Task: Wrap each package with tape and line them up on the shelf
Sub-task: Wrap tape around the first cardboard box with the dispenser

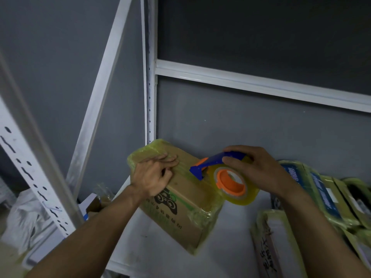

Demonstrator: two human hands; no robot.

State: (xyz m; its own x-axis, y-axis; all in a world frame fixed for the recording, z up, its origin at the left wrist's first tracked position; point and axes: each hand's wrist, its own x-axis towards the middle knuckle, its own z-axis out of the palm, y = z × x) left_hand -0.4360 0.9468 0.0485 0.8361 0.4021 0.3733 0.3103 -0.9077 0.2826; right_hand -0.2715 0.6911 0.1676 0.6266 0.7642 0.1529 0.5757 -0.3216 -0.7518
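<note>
pressing box (192, 199) (long axis back-left) with flat-fingered left hand (152, 175), right hand (259, 169) gripping tape dispenser (221, 178)

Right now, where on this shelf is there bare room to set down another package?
Bare shelf lies between the cardboard box and the handwritten package at front right, and along the front edge below the box. The right side is crowded with taped packages.
</note>
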